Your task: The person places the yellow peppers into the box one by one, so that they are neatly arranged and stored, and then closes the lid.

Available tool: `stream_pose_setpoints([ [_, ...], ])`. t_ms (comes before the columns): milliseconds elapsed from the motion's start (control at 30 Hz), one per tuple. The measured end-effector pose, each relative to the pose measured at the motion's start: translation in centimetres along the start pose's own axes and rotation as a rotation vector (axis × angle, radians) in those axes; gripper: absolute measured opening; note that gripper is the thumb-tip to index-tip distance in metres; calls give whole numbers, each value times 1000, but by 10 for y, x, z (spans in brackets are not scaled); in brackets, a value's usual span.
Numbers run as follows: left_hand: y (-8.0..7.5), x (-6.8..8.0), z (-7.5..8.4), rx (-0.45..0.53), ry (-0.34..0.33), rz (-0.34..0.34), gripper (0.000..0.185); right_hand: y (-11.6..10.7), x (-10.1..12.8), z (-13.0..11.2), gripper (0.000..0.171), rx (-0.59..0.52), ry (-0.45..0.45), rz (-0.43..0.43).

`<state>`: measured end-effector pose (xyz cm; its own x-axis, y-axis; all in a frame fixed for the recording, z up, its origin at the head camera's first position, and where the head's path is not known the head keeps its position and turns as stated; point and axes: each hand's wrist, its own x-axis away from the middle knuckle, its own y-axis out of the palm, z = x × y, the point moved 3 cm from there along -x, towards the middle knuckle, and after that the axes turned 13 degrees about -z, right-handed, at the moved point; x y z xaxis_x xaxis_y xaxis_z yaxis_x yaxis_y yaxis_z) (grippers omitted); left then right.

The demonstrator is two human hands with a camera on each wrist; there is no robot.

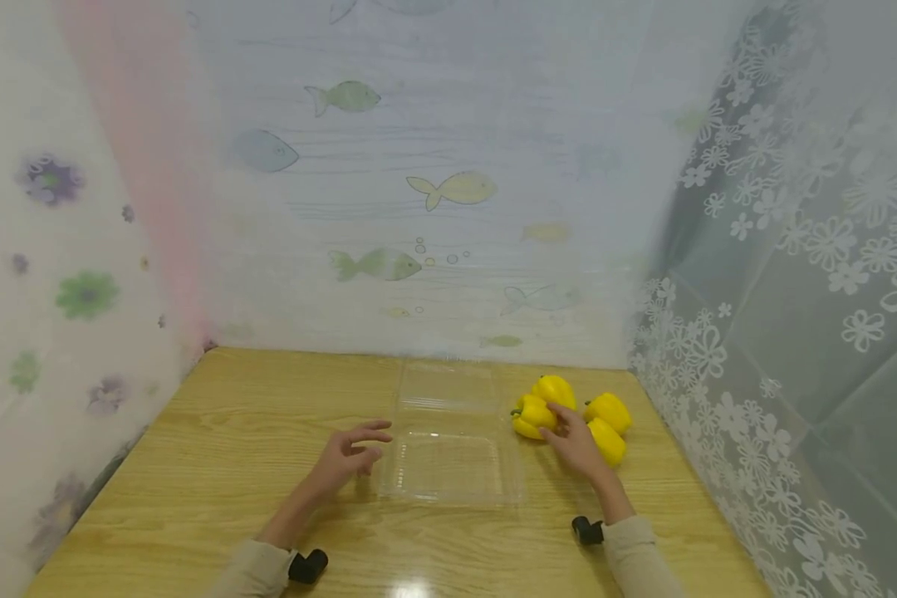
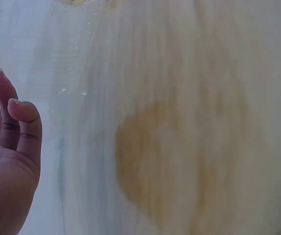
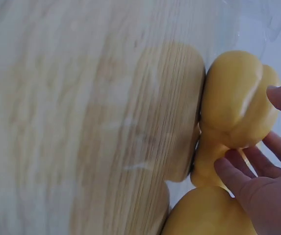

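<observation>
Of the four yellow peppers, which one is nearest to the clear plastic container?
The leftmost pepper in the head view, between that container and the right hand. The rear left pepper, back right pepper and front right pepper sit farther away.

We see yellow peppers (image 1: 532, 418) near the right edge of a yellow-brown, wood-grained worktop (image 1: 232, 440). Beyond its far edge we find a pale backdrop (image 1: 508, 91) with green and yellow fish (image 1: 459, 189); past its left edge, purple and green flowers (image 1: 87, 295) on white cloth (image 1: 30, 108).
</observation>
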<state>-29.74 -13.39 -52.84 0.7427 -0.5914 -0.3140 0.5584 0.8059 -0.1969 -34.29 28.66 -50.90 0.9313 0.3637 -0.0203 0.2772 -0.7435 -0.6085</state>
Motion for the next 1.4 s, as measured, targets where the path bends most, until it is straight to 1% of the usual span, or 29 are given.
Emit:
stream_pose_setpoints([
  [133, 5, -2, -2, 47, -9, 16, 34, 1, -2, -1, 59, 16, -2, 3],
  [233, 8, -4, -3, 61, -15, 34, 35, 2, -3, -3, 60, 28, -6, -1],
  [400, 13, -4, -2, 67, -20, 50, 37, 4, -6, -2, 63, -10, -20, -17],
  [467, 14, -4, -3, 70, -9, 55, 37, 5, -8, 0, 64, -26, -19, -20],
  [700, 17, -5, -7, 74, 13, 61, 41, 3, -10, 4, 65, 14, 17, -9],
  [900, 19, -6, -10, 95, 18, 66, 46, 3, -11, 5, 66, -35, 39, 0],
  [1033, 20, -6, -12, 102, 13, 96, 45, 4, -12, 6, 65, -39, 43, 8],
  [1200, 23, -5, -14, 112, 6, 157, 41, 5, -12, 7, 64, -40, 53, 11],
  [1400, 26, -7, -18, 164, 20, 205, 41, 5, -15, 9, 66, -35, 91, 13],
])
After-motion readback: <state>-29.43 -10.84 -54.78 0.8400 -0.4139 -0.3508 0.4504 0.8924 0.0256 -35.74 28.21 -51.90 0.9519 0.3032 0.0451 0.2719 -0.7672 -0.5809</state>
